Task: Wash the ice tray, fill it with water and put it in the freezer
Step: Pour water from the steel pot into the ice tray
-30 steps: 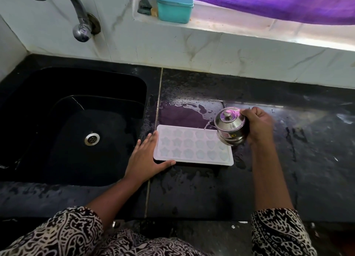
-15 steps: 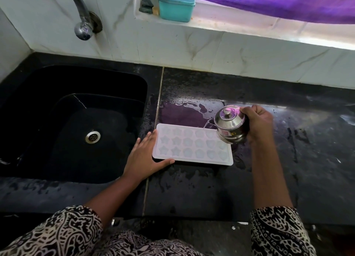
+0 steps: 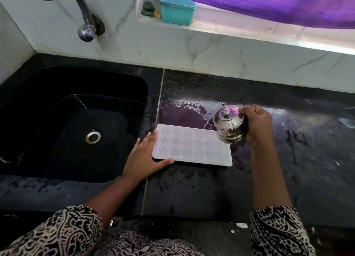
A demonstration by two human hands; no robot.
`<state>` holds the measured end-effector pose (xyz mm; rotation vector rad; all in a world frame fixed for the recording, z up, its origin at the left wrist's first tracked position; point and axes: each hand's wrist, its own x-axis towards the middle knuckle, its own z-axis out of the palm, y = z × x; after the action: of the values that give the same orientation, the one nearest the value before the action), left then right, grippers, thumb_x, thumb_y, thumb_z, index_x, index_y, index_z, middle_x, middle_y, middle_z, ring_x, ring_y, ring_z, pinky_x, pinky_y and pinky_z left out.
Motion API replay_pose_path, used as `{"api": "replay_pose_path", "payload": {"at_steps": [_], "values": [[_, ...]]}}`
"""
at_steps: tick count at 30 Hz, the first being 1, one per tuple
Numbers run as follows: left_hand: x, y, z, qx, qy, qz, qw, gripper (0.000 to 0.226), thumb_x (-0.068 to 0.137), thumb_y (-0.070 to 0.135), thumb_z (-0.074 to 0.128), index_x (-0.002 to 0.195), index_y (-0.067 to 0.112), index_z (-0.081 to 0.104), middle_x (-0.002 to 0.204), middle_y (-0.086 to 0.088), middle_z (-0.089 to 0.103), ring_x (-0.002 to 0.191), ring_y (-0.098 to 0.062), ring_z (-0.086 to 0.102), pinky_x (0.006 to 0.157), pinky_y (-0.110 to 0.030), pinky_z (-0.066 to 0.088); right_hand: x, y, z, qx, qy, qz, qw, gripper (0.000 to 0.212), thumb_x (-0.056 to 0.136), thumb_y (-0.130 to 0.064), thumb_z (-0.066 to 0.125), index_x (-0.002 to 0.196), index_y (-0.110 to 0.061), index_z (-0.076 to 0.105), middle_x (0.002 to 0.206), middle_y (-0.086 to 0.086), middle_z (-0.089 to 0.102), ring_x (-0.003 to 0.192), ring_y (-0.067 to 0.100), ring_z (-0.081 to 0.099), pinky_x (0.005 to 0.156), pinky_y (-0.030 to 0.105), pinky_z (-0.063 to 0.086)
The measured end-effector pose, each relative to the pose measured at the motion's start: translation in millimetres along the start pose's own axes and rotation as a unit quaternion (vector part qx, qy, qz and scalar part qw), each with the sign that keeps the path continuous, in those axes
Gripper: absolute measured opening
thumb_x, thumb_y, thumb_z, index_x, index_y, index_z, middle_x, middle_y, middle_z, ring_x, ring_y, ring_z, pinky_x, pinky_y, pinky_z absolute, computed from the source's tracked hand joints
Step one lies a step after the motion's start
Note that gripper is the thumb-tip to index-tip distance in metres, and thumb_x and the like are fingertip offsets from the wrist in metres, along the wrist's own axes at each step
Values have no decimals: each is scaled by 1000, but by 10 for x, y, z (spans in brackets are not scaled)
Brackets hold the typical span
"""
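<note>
A pale ice tray [image 3: 192,146] with star and heart moulds lies flat on the wet black counter, just right of the sink. My left hand [image 3: 146,155] rests flat against the tray's left end, fingers straight, thumb along its near edge. My right hand [image 3: 257,123] grips a small lidded steel pot [image 3: 229,125], tilted over the tray's far right corner. A thin stream of water runs from the pot's spout into the tray.
A black sink [image 3: 73,121] with a steel drain [image 3: 93,137] fills the left; the tap [image 3: 84,15] hangs above it. A puddle [image 3: 184,113] lies behind the tray. On the window ledge stands a teal box [image 3: 177,9], under a purple cloth [image 3: 269,4].
The pot has stayed tilted over the tray's right end, still pouring. My left hand has kept its place at the tray's left end. The view shifted slightly.
</note>
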<state>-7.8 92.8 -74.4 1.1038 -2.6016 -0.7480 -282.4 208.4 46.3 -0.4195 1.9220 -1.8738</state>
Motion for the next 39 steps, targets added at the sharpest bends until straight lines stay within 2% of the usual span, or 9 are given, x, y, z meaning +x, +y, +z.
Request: {"api": "replay_pose_path", "payload": {"at_steps": [6,12,20,29,34,39], "values": [[-1,-10,5,0,2,2,1000,124,59,96,30,155,20,10,160,6,18,147,-6,10,120,-32,4,14,-12,18,-4,-4,-2,1000,32,79,-3,63,57,-17,44,48,-7,50,45,7,46,45,19,42],[-5,1,0,3,-1,1,1000,125,58,97,28,155,20,9,160,7,17,147,-5,9,118,-29,1,27,-2,21,-1,-10,2,1000,29,80,-4,62,59,-16,46,58,0,50,52,11,46,50,22,42],[-3,2,2,3,3,2,1000,126,56,98,26,154,20,9,160,6,18,147,-6,10,119,-31,3,24,-52,-51,129,13,27,991,33,81,2,55,54,-15,49,46,-7,52,45,7,45,48,16,40],[-5,-12,11,2,2,2,1000,120,62,91,37,155,21,9,160,8,17,146,-2,7,119,-30,2,60,-21,-201,88,29,10,996,27,80,1,58,59,-14,49,49,-8,55,51,10,50,56,23,46],[4,-25,25,5,3,0,1000,120,62,91,38,155,21,9,160,8,17,145,-2,8,119,-29,2,82,18,-259,37,42,8,998,28,76,-1,63,57,-16,48,51,-5,54,56,14,50,55,25,45],[1,-17,23,8,2,0,1000,120,62,92,38,155,21,10,160,7,18,146,-4,9,119,-30,2,82,33,-268,-10,44,-10,999,30,75,-3,64,56,-16,46,48,-7,52,48,10,45,47,21,41]]}}
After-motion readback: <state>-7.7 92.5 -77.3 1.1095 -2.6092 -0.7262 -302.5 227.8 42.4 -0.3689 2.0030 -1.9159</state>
